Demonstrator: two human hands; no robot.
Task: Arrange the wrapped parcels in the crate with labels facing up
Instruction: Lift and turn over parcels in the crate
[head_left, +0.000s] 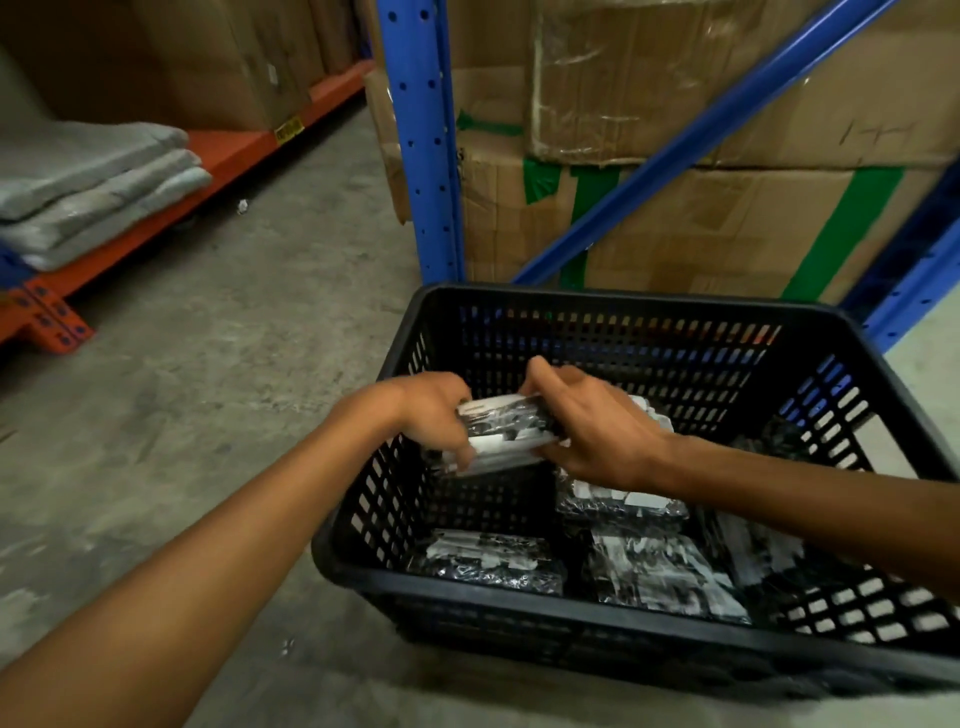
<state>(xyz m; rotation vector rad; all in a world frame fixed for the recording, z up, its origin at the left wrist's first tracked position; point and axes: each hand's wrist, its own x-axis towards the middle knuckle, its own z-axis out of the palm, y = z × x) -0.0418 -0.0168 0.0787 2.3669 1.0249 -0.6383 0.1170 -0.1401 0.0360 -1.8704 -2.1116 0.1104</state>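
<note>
A black perforated plastic crate (597, 616) stands on the concrete floor. Both hands hold a small stack of wrapped parcels (506, 434), black and white in clear film, above the crate's left half. My left hand (434, 415) grips the stack's left end. My right hand (597, 431) grips its right end, fingers over the top. Inside the crate lie more wrapped parcels: one at the front left (488, 561), one at the front middle (660, 577), one behind it (618, 501), and another at the right (763, 551) partly under my right forearm.
Blue rack uprights (421, 140) and taped cardboard boxes (727, 218) stand right behind the crate. An orange rack beam (171, 208) with folded grey pads (88, 187) runs along the left. Concrete floor (234, 389) lies between them.
</note>
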